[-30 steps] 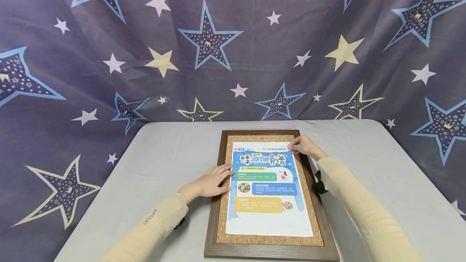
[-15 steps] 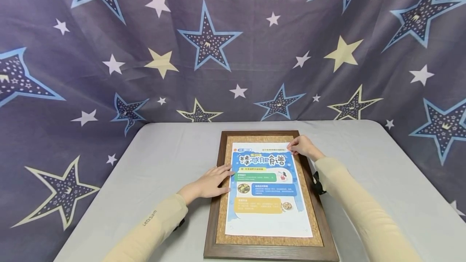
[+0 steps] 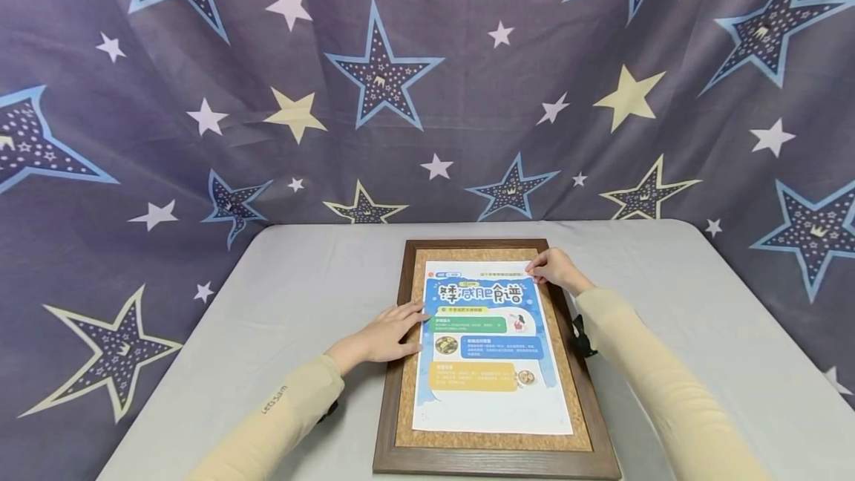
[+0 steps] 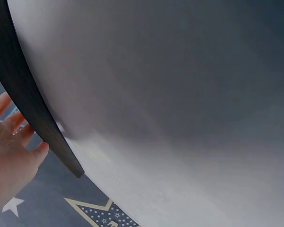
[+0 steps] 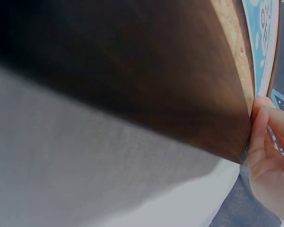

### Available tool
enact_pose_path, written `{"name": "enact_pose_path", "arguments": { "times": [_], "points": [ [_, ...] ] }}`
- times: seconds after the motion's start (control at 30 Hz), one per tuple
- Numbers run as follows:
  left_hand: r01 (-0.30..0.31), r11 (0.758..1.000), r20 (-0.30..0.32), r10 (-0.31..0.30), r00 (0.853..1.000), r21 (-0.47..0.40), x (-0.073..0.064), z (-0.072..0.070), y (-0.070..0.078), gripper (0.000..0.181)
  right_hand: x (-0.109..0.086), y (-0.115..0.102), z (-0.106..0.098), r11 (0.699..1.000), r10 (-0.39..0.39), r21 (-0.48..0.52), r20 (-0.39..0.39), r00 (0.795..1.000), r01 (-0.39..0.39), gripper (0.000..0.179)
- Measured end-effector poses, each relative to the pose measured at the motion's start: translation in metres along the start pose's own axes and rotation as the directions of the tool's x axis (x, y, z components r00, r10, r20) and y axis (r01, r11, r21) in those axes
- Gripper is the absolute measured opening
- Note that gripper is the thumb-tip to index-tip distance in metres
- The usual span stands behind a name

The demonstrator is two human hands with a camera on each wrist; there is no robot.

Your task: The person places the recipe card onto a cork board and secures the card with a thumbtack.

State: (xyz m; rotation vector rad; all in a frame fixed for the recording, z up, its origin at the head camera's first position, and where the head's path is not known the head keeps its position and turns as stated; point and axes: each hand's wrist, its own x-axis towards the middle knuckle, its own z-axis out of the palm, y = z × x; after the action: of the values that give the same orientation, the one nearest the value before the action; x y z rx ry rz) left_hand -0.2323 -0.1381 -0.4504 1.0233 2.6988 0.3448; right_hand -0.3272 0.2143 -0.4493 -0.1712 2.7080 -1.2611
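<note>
Right-hand grip (image 3: 556, 270) pinched at the poster's (image 3: 490, 401) top-right corner
Left-hand grip (image 3: 387, 334) is relaxed, fingers stretched to the poster's left edge. Poster's lying on a dark-framed corkboard (image 3: 494, 441), which sits on a grey-covered counter (image 3: 300, 303), starry curtain (image 3: 461, 110) hanging behind.

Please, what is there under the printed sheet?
Under the printed sheet is a cork board in a dark frame; bare cork shows along the sheet's edges. The area directly beneath is covered, so anything else there cannot be seen.
</note>
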Motion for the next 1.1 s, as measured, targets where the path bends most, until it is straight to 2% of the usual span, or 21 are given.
{"name": "enact_pose_path", "arguments": {
  "times": [0.17,0.33,0.53,0.73,0.9,0.97,1.1],
  "points": [
    [-0.027,1.000,-0.013,0.027,1.000,-0.011,-0.001,-0.001,0.001,0.056,-0.003,0.000,-0.001,0.999,-0.026,0.018,0.008,1.000,0.026,0.015],
    [-0.052,0.998,-0.029,0.052,0.998,-0.021,-0.005,-0.003,0.002,0.058,-0.010,-0.002,-0.002,0.994,-0.104,0.036,0.037,0.994,0.102,0.016],
    [-0.023,1.000,-0.008,0.023,1.000,0.009,-0.003,-0.002,0.002,0.056,-0.025,-0.004,-0.008,0.982,-0.186,0.041,0.039,0.982,0.185,0.018],
    [-0.002,1.000,0.014,0.001,1.000,0.022,-0.001,-0.002,0.001,0.058,-0.042,-0.009,-0.017,0.963,-0.266,-0.023,0.053,0.963,0.267,0.018],
    [0.001,1.000,0.010,-0.001,1.000,0.023,-0.002,-0.003,0.001,0.058,-0.059,-0.013,-0.024,0.933,-0.340,-0.087,0.099,0.935,0.349,0.015],
    [-0.002,1.000,0.009,0.002,1.000,0.019,-0.002,-0.003,0.002,0.057,-0.067,-0.014,-0.026,0.924,-0.353,-0.110,0.126,0.927,0.366,0.014],
    [-0.007,1.000,0.007,0.007,1.000,0.013,-0.002,-0.003,0.002,0.057,-0.082,-0.011,-0.030,0.916,-0.343,-0.157,0.169,0.924,0.369,0.014]
  ]
}}
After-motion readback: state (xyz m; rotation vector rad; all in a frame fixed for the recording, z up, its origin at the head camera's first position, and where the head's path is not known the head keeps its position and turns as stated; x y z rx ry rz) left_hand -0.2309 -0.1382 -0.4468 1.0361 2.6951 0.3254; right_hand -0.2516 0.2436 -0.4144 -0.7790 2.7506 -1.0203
